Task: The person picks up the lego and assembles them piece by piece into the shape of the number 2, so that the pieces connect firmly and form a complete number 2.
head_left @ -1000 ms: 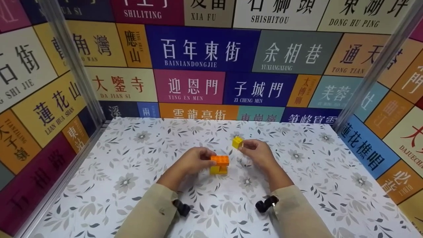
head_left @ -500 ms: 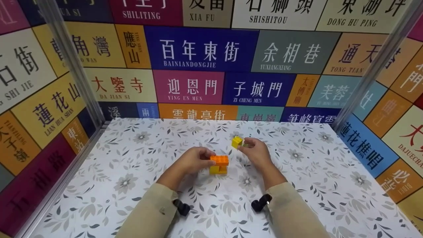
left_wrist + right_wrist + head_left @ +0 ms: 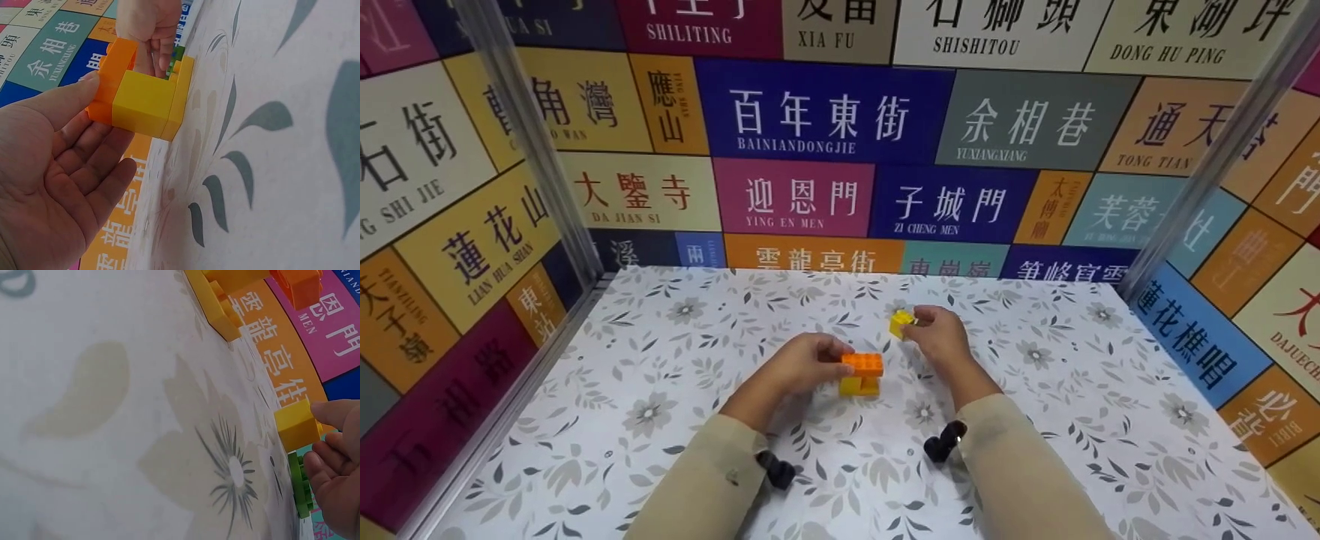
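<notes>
My left hand [image 3: 804, 366] pinches an orange brick [image 3: 864, 364] at its left end. In the left wrist view that brick tops a yellow block [image 3: 143, 100], which sits on a flat yellow-orange plate [image 3: 181, 95], leaving a gap under one side. Farther back, my right hand [image 3: 941, 334] has its thumb and a fingertip at opposite corners of a small yellow brick [image 3: 900, 324] that stands on the table. A low green brick [image 3: 300, 485] lies beside the yellow one, under the curled fingers, and is mostly hidden by the hand in the head view.
The table [image 3: 675, 480] has a white cover printed with grey leaves and flowers. Colourful panels [image 3: 817, 112] with place names wall in the back and both sides. Upright clear corner posts [image 3: 529, 142] rise at the back corners. A dark camera [image 3: 776, 471] sits on each wrist.
My right forearm has shifted left and the right hand's fingers have turned further over the yellow brick and green brick. The left hand keeps its hold on the orange brick in place.
</notes>
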{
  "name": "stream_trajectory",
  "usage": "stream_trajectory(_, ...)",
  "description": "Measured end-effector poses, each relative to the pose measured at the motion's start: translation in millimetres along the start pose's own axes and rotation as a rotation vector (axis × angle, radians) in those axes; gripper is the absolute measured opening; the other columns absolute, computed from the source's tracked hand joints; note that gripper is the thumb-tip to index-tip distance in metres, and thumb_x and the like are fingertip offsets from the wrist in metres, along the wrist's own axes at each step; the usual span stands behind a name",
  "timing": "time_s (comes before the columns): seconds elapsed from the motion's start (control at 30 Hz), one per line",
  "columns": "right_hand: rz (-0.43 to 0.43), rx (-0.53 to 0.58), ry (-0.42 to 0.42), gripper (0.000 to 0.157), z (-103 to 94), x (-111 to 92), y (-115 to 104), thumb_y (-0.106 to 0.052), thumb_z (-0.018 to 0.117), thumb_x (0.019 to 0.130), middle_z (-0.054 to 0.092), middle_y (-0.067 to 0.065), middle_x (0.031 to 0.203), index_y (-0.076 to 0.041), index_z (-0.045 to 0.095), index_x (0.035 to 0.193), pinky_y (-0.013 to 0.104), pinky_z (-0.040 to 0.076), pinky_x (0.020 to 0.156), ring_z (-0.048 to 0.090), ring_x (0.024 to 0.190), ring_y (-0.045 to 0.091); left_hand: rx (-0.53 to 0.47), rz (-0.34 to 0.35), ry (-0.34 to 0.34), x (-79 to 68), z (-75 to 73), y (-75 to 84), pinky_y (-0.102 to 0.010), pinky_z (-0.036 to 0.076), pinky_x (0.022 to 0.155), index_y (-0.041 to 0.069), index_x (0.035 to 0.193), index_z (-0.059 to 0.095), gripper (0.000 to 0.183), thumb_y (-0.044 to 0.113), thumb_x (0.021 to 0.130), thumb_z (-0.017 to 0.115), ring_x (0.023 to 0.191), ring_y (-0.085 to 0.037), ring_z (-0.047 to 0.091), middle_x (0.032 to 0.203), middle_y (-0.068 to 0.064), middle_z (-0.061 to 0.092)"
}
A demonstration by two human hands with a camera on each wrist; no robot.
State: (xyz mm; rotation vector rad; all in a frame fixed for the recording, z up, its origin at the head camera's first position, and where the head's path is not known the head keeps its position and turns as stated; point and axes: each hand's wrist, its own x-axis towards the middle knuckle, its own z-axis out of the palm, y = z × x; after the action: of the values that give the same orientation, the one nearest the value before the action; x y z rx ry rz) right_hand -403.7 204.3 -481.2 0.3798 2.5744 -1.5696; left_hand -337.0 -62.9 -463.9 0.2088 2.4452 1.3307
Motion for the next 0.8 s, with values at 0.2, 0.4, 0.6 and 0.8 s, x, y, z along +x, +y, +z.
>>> stream_trajectory(0.2, -0.019, -0.061, 0.010, 0.051, 0.2, 2, -2, -0.021, 0.073, 0.102, 0.063, 0.007, 0.149, -0.014, 0.059, 0.151, 0.044, 0.050, 0.120, 0.060, 0.136, 0.026, -0.003, -0.005, -0.013, 1.5, 0.6, -0.3, -0.040, 0.056, 0.107, 0.031, 0.114, 0.077, 0.021, 0.031, 0.095, 0.084, 0.111, -0.017, 0.067, 0.117, 0.007, 0.073)
stream_trajectory(0.4, -0.043, -0.054, 0.012, 0.048, -2.1, -2, -5, -0.021, 0.073, 0.102, 0.066, 0.008, 0.145, -0.015, 0.062, 0.148, 0.043, 0.051, 0.119, 0.062, 0.134, 0.025, 0.008, 0.052, 0.013, 0.4, 1.5, -3.1, -0.039, 0.056, 0.103, 0.029, 0.113, 0.077, 0.018, 0.029, 0.096, 0.082, 0.108, -0.017, 0.067, 0.115, 0.005, 0.073)
stream_trajectory(0.6, -0.043, -0.032, -0.006, 0.049, -5.8, -11, -12, -0.022, 0.073, 0.102, 0.065, 0.006, 0.146, -0.017, 0.062, 0.149, 0.042, 0.053, 0.117, 0.062, 0.134, 0.024, 0.010, 0.065, 0.027, -1.3, 1.5, -3.9, -0.039, 0.056, 0.102, 0.028, 0.113, 0.078, 0.018, 0.027, 0.096, 0.082, 0.106, -0.018, 0.066, 0.115, 0.004, 0.073)
stream_trajectory(0.8, -0.073, -0.039, -0.022, 0.048, -13.8, -26, -19, -0.026, 0.073, 0.103, 0.067, 0.005, 0.145, -0.019, 0.062, 0.149, 0.041, 0.053, 0.116, 0.063, 0.135, 0.022, 0.000, 0.050, 0.023, -1.6, 1.8, -3.3, -0.040, 0.055, 0.104, 0.029, 0.113, 0.077, 0.018, 0.027, 0.096, 0.082, 0.107, -0.018, 0.067, 0.115, 0.004, 0.073)
